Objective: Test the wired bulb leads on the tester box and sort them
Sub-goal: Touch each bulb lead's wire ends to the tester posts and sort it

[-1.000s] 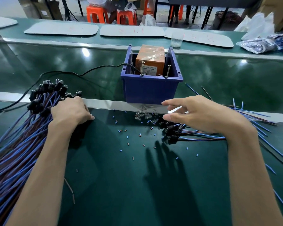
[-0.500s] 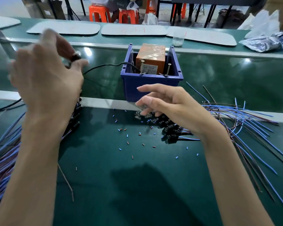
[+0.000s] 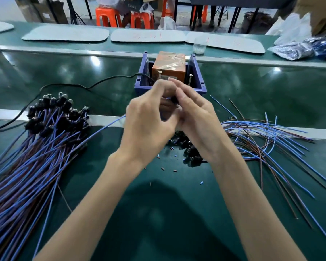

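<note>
Far bench [image 3: 45,45] — grey mats [image 3: 65,35], clear cup [image 3: 199,45]; orange stools [image 3: 106,16] behind.

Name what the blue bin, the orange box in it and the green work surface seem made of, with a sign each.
Blue bin: moulded plastic, matt; even colour, thick rim. Orange box: core unclear, perhaps cardboard, wrapped in glossy clear tape; shiny wrinkles. Green work surface: smooth glossy sheet, maybe PVC or rubber; it mirrors lamps.
</note>
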The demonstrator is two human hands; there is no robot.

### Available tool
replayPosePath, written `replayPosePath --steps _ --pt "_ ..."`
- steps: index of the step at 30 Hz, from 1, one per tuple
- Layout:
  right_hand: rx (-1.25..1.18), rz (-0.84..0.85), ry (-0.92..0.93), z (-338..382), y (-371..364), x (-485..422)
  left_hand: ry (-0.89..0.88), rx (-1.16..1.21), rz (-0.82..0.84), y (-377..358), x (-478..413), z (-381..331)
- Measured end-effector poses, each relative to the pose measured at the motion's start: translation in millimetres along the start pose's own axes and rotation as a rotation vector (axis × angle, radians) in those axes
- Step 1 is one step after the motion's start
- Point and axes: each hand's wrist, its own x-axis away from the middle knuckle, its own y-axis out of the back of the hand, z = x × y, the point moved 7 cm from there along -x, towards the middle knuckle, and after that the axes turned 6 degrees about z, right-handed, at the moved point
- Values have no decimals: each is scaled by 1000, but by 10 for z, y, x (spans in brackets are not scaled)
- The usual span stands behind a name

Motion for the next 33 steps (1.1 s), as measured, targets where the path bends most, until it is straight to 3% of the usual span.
replayPosePath --steps 3,7,9,13,15,18,22,25,28,33 --pt "-1 -64 43 3 109 -9 36 253 64 -111 7 37" --pt "-111 -189 148 125 226 -8 143 604 -77 -88 59 87" --pt "-212 -285 203 208 330 12 272 619 -87 -112 80 151" --pt "-223 -304 226 333 417 56 689 886 138 -411 122 325" --pt "-187 -305 220 367 435 72 800 1125 40 -435 128 370" --pt "-188 -324 234 413 487 97 826 1395 -250 -322 134 463" --pt "-227 -416 273 494 652 145 936 1540 -548 -169 205 646" --pt "-233 -451 271 533 756 176 912 1575 -638 -139 211 705" --pt "-132 -431 236 539 770 203 858 1514 -547 -143 186 706" --pt "57 -300 103 437 603 155 759 1100 -43 -269 78 612"
